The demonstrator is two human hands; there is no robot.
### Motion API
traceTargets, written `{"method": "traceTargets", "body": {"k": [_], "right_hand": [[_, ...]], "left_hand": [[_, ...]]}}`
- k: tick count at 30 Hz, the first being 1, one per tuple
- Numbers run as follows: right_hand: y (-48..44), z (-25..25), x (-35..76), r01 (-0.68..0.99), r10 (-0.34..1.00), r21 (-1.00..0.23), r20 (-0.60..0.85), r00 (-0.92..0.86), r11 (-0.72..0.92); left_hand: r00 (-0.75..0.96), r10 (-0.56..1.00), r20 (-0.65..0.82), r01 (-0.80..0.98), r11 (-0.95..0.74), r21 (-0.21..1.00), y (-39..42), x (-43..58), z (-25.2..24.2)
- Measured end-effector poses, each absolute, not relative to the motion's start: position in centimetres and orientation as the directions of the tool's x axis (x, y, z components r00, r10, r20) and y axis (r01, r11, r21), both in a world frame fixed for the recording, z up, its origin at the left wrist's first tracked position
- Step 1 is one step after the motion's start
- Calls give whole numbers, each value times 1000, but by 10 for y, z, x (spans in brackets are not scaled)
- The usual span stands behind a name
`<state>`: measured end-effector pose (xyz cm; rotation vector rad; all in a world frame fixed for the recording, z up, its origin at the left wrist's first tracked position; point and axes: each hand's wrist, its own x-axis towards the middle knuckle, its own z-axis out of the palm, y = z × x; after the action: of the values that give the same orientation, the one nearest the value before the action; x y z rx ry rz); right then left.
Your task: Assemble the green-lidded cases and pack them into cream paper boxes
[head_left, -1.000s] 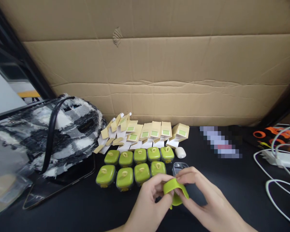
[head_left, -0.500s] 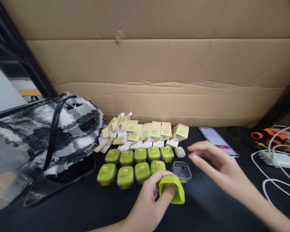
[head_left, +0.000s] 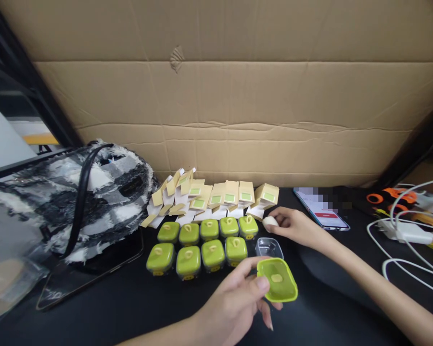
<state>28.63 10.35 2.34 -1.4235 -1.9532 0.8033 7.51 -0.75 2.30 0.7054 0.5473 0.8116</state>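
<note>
My left hand (head_left: 238, 293) grips a green lid (head_left: 282, 288) by its edge, with the hollow underside turned up toward me. Just behind the lid sits an uncovered clear plastic box (head_left: 269, 247). My right hand (head_left: 289, 222) pinches a small whitish rounded block (head_left: 270, 221) at the right end of the back row; its fingers partly hide it. To the left stand two rows of small clear boxes with green lids, such as this lidded box (head_left: 235, 250), each lid with a pale loop on top.
Several opened cardboard cartons (head_left: 226, 197) lie behind the boxes, before a cardboard wall (head_left: 238, 96). A shaggy checked bag (head_left: 104, 192) is at left, partly over a dark tablet-like panel (head_left: 94, 276). At right are a phone (head_left: 321, 211), white cables (head_left: 386, 262) and orange-handled tools (head_left: 393, 197).
My right hand has moved back and closed on the whitish block. My left hand has shifted right and turned the lid so its inside faces up; its thumb has come out of the hollow.
</note>
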Motion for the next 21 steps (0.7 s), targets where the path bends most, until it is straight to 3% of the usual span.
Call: {"method": "traceTargets", "body": {"k": [5, 10, 12, 16, 21], "right_hand": [[76, 56, 287, 357, 958, -900, 179, -225, 252], [28, 69, 269, 214, 910, -928, 217, -354, 305], [14, 64, 262, 248, 860, -866, 315, -402, 434], [1, 57, 252, 346, 682, -604, 509, -525, 718], [1, 58, 247, 382, 525, -361, 622, -581, 851]], "left_hand": [[627, 755, -192, -555, 606, 570, -6, 73, 31], [681, 703, -207, -556, 680, 479, -4, 74, 25], [701, 683, -203, -556, 702, 444, -3, 75, 21], [718, 664, -210, -550, 725, 413, -3, 76, 16], [744, 655, -136, -571, 727, 381, 0, 77, 12]]}}
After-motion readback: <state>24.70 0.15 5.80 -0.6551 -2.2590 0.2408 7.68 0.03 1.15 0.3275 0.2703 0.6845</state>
